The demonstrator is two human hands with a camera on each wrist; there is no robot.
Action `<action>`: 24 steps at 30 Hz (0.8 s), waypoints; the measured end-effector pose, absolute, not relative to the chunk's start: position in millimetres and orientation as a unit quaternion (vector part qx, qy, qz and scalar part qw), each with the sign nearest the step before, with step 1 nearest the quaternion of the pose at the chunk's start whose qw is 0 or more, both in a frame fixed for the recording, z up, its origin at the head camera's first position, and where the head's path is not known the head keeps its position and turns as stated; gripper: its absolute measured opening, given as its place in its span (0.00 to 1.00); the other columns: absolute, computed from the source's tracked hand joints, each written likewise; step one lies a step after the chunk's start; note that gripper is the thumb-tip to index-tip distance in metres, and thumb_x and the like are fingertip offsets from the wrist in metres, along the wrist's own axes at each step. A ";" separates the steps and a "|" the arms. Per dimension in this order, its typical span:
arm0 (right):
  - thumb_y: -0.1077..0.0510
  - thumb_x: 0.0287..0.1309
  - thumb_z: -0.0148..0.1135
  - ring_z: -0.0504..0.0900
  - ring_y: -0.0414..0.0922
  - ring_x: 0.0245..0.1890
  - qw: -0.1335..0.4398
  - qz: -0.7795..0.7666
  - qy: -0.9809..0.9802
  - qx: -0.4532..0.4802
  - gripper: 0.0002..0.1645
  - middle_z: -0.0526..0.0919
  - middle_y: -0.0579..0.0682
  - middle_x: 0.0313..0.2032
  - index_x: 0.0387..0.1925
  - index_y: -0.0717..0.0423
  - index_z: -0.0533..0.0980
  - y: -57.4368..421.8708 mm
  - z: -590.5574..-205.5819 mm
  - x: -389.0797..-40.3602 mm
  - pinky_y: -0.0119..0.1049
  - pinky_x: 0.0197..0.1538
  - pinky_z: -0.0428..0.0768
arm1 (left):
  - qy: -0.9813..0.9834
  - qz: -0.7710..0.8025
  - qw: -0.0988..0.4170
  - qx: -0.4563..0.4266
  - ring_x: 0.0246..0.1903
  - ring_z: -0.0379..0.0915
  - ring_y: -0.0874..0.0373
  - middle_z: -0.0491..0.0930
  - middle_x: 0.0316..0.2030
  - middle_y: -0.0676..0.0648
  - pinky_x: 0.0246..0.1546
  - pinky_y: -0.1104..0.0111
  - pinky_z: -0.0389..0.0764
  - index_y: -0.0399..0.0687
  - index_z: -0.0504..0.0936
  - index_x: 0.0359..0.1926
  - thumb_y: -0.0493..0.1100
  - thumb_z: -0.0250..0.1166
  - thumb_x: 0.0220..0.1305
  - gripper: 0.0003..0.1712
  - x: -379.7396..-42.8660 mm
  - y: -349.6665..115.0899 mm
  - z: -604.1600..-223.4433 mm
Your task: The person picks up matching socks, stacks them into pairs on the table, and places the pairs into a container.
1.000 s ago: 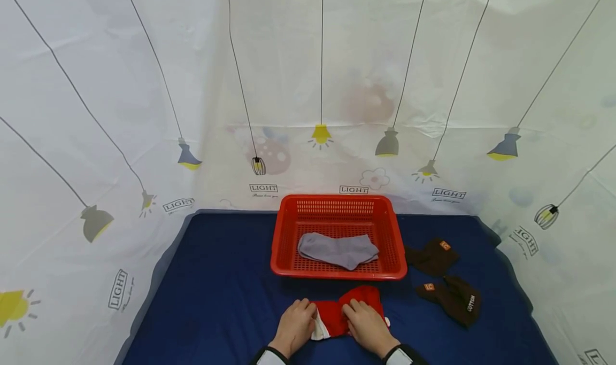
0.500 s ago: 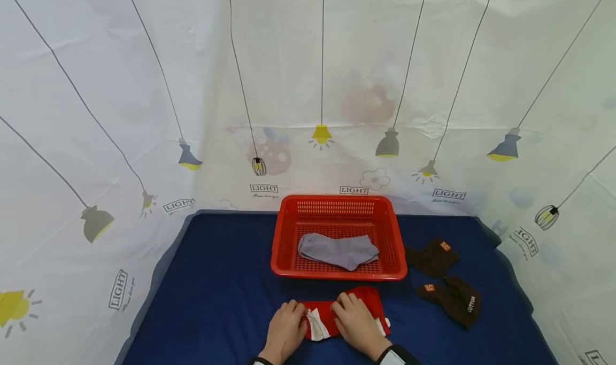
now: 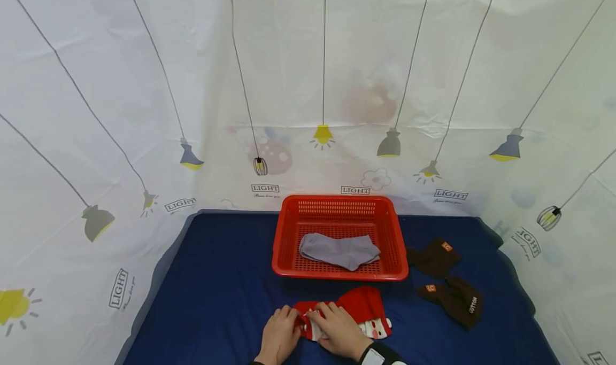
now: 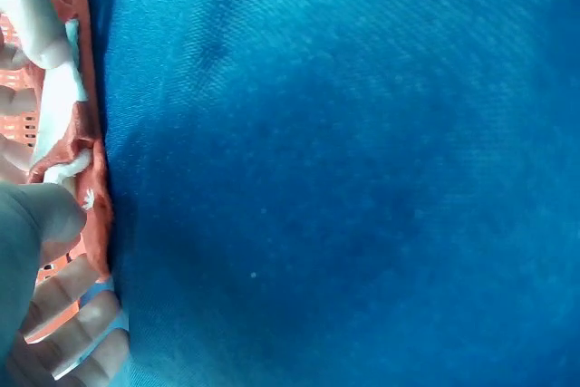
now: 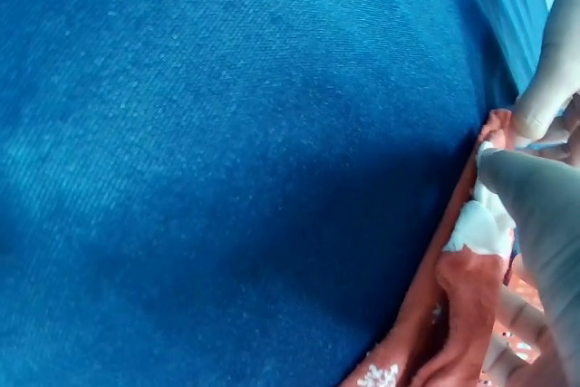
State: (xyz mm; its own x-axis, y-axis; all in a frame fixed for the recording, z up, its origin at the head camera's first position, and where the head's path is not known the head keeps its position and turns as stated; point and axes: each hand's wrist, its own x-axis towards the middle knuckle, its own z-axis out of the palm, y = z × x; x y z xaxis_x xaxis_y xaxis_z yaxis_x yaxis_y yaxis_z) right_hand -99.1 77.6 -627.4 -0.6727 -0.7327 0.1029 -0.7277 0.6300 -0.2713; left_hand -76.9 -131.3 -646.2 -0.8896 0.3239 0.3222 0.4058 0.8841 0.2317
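Note:
A pair of red socks (image 3: 358, 304) with white patches and a Santa face at the right end lies on the blue cloth. My left hand (image 3: 280, 330) pinches their left end; in the left wrist view its thumb (image 4: 59, 213) presses near the edge, with the fingers on the far side. Just to the right, my right hand (image 3: 339, 328) grips the white-patched part, its thumb (image 5: 512, 169) over the fabric in the right wrist view. Both hands' fingertips are close together, and the right hand hides some of the socks.
Behind the red socks stands a red plastic basket (image 3: 340, 274) with grey socks (image 3: 340, 251) in it. Two brown socks (image 3: 435, 258) lie apart on the blue cloth (image 3: 216, 279) at the right. A white printed curtain (image 3: 298, 76) surrounds the back and sides.
My right hand has moved left along the red socks toward my left hand, uncovering the Santa face. The left hand has shifted left and slightly down. Basket and brown socks stay put.

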 end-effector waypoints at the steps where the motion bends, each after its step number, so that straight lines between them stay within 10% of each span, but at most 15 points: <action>1: 0.50 0.56 0.76 0.76 0.46 0.45 0.012 -0.140 0.903 -0.406 0.33 0.76 0.49 0.51 0.63 0.47 0.76 76.7 -627.7 -99.3 0.38 0.47 0.79 | -0.961 -0.148 0.134 -0.189 0.26 0.69 0.53 0.73 0.28 0.50 0.27 0.63 0.75 0.46 0.82 0.34 0.36 0.76 0.45 0.14 -76.9 -131.4 -646.9; 24: 0.54 0.56 0.73 0.75 0.46 0.36 -0.006 -0.069 0.914 -0.400 0.15 0.74 0.48 0.39 0.44 0.47 0.77 69.6 -635.9 -99.5 0.38 0.37 0.77 | -0.961 -0.138 0.154 -0.184 0.26 0.67 0.54 0.71 0.29 0.50 0.26 0.64 0.73 0.47 0.82 0.32 0.35 0.77 0.42 0.15 -79.1 -131.5 -653.5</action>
State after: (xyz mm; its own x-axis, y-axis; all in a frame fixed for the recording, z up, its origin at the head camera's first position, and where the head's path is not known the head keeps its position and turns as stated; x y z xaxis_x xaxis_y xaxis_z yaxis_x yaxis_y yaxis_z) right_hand -99.5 69.6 -635.9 -0.6805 -0.7298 0.0655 -0.7313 0.6710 -0.1224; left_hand -79.1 -131.5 -653.5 -0.8851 0.3107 0.3465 0.3958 0.8941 0.2095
